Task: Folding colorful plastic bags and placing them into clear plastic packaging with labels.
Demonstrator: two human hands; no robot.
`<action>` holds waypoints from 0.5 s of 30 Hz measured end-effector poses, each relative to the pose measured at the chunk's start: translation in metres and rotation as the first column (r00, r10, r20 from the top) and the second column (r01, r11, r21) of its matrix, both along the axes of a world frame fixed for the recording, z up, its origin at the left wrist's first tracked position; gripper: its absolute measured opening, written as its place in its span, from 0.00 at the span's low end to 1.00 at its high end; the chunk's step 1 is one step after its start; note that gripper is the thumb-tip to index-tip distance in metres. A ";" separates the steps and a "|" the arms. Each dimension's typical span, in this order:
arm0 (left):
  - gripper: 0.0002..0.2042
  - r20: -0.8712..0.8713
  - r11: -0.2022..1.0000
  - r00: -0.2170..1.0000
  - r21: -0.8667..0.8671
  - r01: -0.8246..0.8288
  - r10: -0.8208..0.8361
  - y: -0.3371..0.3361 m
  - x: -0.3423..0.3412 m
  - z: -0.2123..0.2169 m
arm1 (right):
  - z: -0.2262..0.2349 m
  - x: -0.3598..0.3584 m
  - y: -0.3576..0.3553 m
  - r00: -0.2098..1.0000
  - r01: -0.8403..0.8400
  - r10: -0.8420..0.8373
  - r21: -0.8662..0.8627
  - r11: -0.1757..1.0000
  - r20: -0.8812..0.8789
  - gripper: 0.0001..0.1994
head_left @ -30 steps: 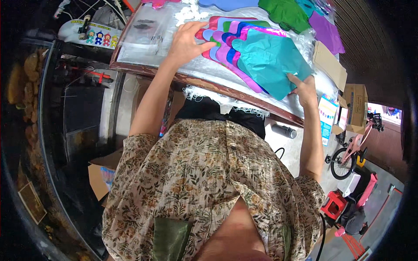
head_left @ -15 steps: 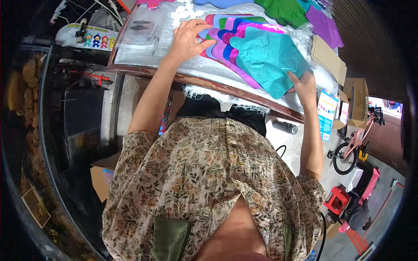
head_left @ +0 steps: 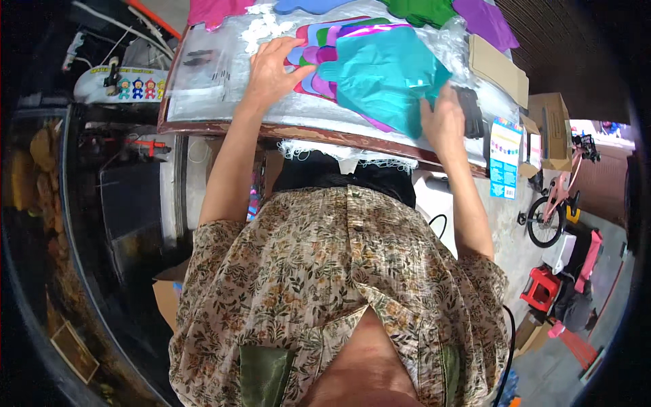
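Observation:
A teal foil balloon sheet (head_left: pixel 386 74) lies on top of a fanned stack of flat foil balloons (head_left: pixel 319 54) in pink, purple, blue and green on a table covered in clear plastic (head_left: pixel 224 102). My left hand (head_left: pixel 274 64) presses flat, fingers spread, on the left side of the stack. At the teal sheet's right edge my right hand (head_left: pixel 444 122) grips it and lifts that edge off the stack.
More foil shapes lie at the table's far edge: magenta (head_left: pixel 210 10), green (head_left: pixel 424 10), purple (head_left: pixel 485 20). Cardboard boxes (head_left: pixel 549 129) stand at the right. A printed card (head_left: pixel 503 159) hangs off the table edge. A pink bicycle (head_left: pixel 553 203) and red stool (head_left: pixel 539 288) stand on the floor.
The right hand has moved up from the teal sheet's lower corner and closed on its right edge, raising it. The view has shifted slightly; the left hand stays on the stack.

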State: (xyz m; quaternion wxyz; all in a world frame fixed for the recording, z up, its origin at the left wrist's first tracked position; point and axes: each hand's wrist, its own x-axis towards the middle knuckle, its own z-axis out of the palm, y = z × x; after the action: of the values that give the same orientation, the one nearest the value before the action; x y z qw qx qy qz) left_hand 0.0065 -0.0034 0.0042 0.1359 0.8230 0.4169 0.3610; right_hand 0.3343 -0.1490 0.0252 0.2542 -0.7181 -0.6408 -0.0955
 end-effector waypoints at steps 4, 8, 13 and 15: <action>0.25 0.055 0.995 0.996 -0.071 0.072 -0.068 0.004 -0.006 0.000 | 0.009 -0.031 0.006 0.994 0.066 -0.074 -0.093 0.993 -0.085 0.30; 0.26 0.224 0.964 0.966 -0.200 0.175 -0.130 0.004 -0.023 0.002 | 0.032 -0.034 0.012 0.979 0.001 -0.056 -0.269 0.963 -0.196 0.32; 0.33 0.025 0.962 0.977 -0.169 0.213 -0.211 0.005 -0.027 0.016 | 0.017 0.015 0.040 0.996 -0.004 -0.008 -0.131 0.991 -0.089 0.32; 0.34 0.005 0.967 0.980 -0.164 0.197 -0.199 0.004 -0.027 0.016 | 0.001 0.027 0.050 0.994 -0.078 0.059 -0.234 0.969 -0.088 0.32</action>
State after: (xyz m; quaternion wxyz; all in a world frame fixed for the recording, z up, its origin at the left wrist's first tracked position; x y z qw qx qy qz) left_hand -0.0200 0.0005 0.0205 0.2360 0.8487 0.3616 0.3055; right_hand 0.3616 -0.0992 0.0260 0.1952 -0.7240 -0.6613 0.0193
